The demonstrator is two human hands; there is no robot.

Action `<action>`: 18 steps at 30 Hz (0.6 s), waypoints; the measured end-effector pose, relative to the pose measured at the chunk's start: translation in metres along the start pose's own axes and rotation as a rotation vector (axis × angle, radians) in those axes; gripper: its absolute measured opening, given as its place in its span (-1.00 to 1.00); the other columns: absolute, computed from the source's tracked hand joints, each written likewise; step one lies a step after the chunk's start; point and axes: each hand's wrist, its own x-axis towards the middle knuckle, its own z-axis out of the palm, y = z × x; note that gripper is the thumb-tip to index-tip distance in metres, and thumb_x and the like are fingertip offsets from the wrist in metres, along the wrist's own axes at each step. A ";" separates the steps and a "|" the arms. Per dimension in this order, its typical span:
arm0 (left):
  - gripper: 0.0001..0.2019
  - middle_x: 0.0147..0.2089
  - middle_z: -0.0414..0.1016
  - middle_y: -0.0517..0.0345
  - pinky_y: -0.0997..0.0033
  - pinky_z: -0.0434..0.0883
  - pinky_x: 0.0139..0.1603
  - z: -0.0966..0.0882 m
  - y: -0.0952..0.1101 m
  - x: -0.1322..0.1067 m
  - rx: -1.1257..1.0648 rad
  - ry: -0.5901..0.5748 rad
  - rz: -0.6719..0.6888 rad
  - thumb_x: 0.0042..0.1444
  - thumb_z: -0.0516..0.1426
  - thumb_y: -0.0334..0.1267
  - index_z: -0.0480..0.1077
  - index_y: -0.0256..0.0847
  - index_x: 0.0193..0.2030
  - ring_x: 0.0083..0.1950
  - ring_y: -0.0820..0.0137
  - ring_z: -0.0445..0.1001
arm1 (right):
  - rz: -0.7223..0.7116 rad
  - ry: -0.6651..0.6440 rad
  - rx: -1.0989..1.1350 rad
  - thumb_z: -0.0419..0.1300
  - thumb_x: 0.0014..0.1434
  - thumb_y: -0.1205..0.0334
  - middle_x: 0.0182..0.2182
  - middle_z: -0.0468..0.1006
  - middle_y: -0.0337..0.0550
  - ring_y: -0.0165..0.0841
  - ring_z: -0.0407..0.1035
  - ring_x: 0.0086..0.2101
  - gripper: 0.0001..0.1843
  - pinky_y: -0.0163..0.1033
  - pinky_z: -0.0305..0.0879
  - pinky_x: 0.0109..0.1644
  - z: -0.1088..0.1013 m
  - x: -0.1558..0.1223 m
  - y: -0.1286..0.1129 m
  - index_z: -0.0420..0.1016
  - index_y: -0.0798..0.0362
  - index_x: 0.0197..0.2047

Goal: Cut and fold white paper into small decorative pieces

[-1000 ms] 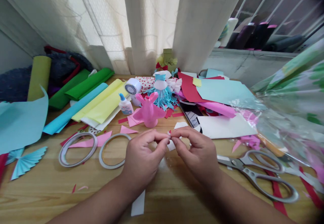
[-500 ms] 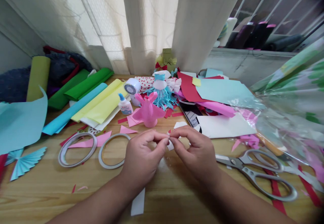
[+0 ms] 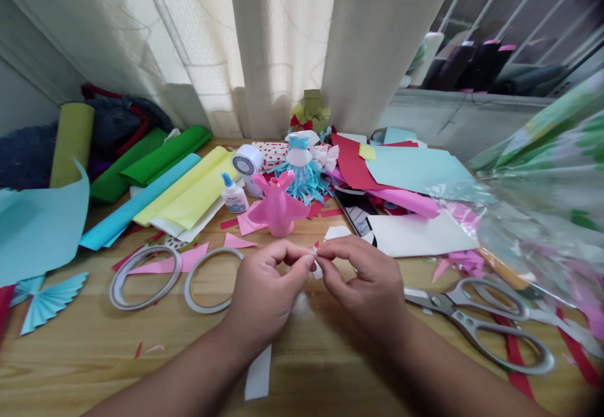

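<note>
My left hand (image 3: 268,294) and my right hand (image 3: 361,285) meet at the fingertips above the wooden table (image 3: 94,379). Between them they pinch a small scrap of white paper (image 3: 314,255), partly hidden by my fingers. Just beyond my hands stands a pink paper dress (image 3: 276,208). Nearest my left hand lies a thin tape roll (image 3: 213,280). A strip of white paper (image 3: 258,373) lies below my wrists. Large steel scissors (image 3: 476,319) rest to the right of my right hand.
A second tape roll (image 3: 144,278), a glue bottle (image 3: 234,194) and a blue fringed paper figure (image 3: 302,175) stand among coloured paper sheets and scraps. Crinkled clear cellophane (image 3: 538,216) bulges in at the right. Curtains (image 3: 283,39) hang behind the table.
My fingers shift slightly on the white scrap, and my hands stay in the same place. The table items have not visibly moved.
</note>
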 end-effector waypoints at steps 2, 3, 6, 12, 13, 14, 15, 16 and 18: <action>-0.90 -0.46 0.51 0.22 0.47 0.34 -0.32 0.000 0.000 -0.001 0.033 0.014 0.021 0.02 0.16 -0.29 0.47 -0.22 -0.46 -0.40 0.44 0.43 | -0.009 -0.003 0.001 0.17 0.06 0.44 -0.49 0.57 -0.18 -0.37 0.43 -0.43 -0.89 -0.25 0.37 -0.32 -0.001 0.000 -0.001 0.47 0.06 -0.38; -0.90 -0.47 0.50 0.23 0.48 0.34 -0.34 0.000 0.000 -0.001 0.047 0.018 0.027 0.01 0.16 -0.30 0.47 -0.22 -0.47 -0.41 0.45 0.43 | -0.011 -0.007 0.003 0.17 0.06 0.45 -0.49 0.57 -0.17 -0.37 0.43 -0.44 -0.89 -0.25 0.37 -0.32 -0.001 0.000 -0.001 0.48 0.07 -0.39; -0.90 -0.48 0.49 0.24 0.49 0.33 -0.36 -0.001 -0.001 -0.002 0.073 0.014 0.037 0.02 0.15 -0.30 0.46 -0.22 -0.47 -0.43 0.46 0.41 | -0.003 -0.030 0.018 0.16 0.07 0.44 -0.48 0.57 -0.14 -0.36 0.43 -0.43 -0.90 -0.25 0.36 -0.31 -0.002 0.000 0.000 0.48 0.09 -0.39; -0.89 -0.47 0.48 0.24 0.48 0.33 -0.33 -0.001 -0.001 0.000 0.051 0.009 0.017 0.03 0.14 -0.30 0.44 -0.22 -0.47 -0.41 0.45 0.41 | -0.001 -0.073 0.062 0.15 0.08 0.45 -0.48 0.56 -0.14 -0.35 0.43 -0.42 -0.89 -0.24 0.35 -0.30 -0.002 0.001 0.003 0.47 0.09 -0.38; -0.89 -0.46 0.48 0.23 0.48 0.34 -0.32 -0.001 -0.001 0.000 0.030 -0.002 0.008 0.03 0.14 -0.29 0.44 -0.22 -0.46 -0.40 0.45 0.42 | -0.004 -0.068 0.061 0.15 0.08 0.46 -0.48 0.56 -0.14 -0.35 0.43 -0.43 -0.88 -0.24 0.35 -0.31 -0.003 0.001 0.003 0.47 0.08 -0.38; -0.89 -0.46 0.48 0.22 0.47 0.34 -0.31 -0.001 -0.001 0.000 0.004 -0.016 -0.003 0.04 0.14 -0.29 0.44 -0.22 -0.45 -0.39 0.44 0.42 | -0.009 -0.061 0.061 0.15 0.07 0.46 -0.49 0.56 -0.15 -0.35 0.42 -0.43 -0.88 -0.24 0.35 -0.31 -0.003 0.001 0.003 0.46 0.07 -0.38; -0.89 -0.44 0.49 0.21 0.47 0.35 -0.30 -0.002 -0.001 0.000 -0.028 -0.032 -0.013 0.04 0.14 -0.28 0.44 -0.22 -0.44 -0.38 0.44 0.42 | -0.013 -0.054 0.059 0.15 0.07 0.47 -0.49 0.56 -0.16 -0.36 0.42 -0.43 -0.87 -0.25 0.36 -0.31 -0.003 0.002 0.003 0.46 0.07 -0.38; -0.90 -0.43 0.49 0.21 0.46 0.35 -0.29 -0.002 -0.002 0.000 -0.059 -0.047 -0.023 0.03 0.15 -0.28 0.45 -0.23 -0.43 -0.36 0.43 0.42 | -0.016 -0.046 0.056 0.15 0.06 0.47 -0.49 0.56 -0.16 -0.36 0.42 -0.43 -0.87 -0.25 0.36 -0.31 -0.003 0.002 0.003 0.46 0.06 -0.38; -0.93 -0.40 0.49 0.19 0.46 0.36 -0.28 -0.002 -0.003 0.000 -0.104 -0.062 -0.039 0.01 0.17 -0.28 0.45 -0.23 -0.40 -0.34 0.42 0.43 | -0.021 -0.032 0.044 0.15 0.06 0.48 -0.49 0.56 -0.16 -0.36 0.43 -0.43 -0.86 -0.25 0.36 -0.31 -0.002 0.003 0.002 0.46 0.06 -0.38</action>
